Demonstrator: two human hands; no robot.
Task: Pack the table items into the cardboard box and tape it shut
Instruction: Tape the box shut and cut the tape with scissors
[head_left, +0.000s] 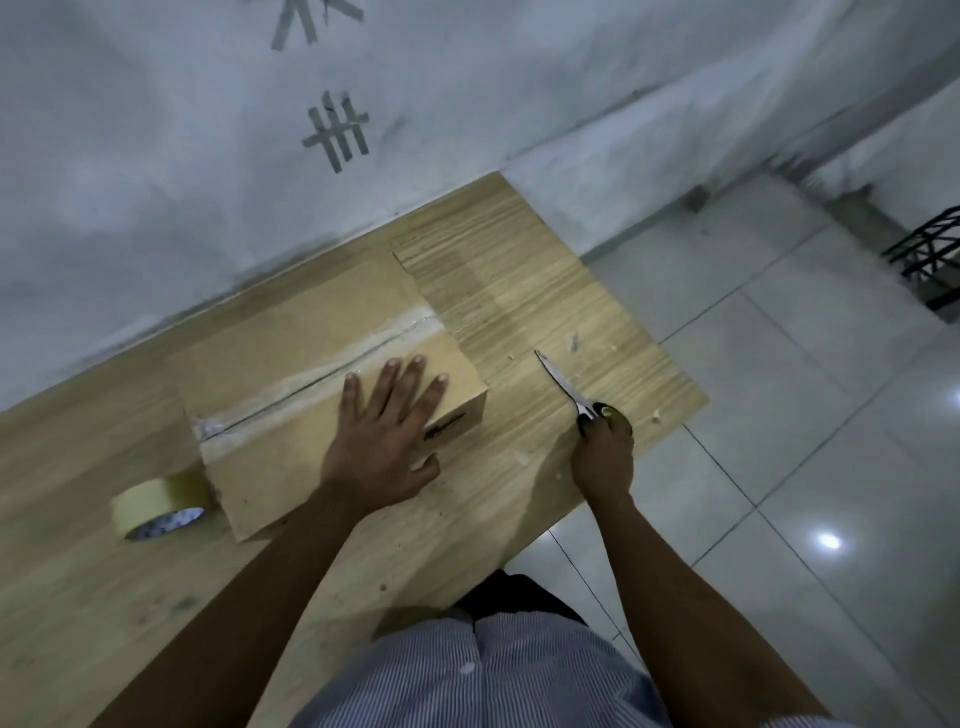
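Cardboard box (291, 332) sits shut in the head view, on the wooden counter (519, 291) close to the wall, with a strip of clear tape (332, 371) running the length of its top seam. The left hand (384, 441) lies flat on the lid at the near right corner, its fingers (387, 387) straight and spread, holding nothing, only pressing down. To the right of the box, apart from it, the right hand (602, 457) is curled round the handles of scissors (566, 387). The blades are together and point away over the counter; whether the tip touches the wood cannot be told. A tape roll (156, 506) lies on the counter at the box's left end.

Packing looks over and the sealing nearly so: the seam strip seems cut and is being smoothed. Next would be setting the scissors down and rubbing the wrinkled tape at the left end flat, or adding a second strip if the ends lift.
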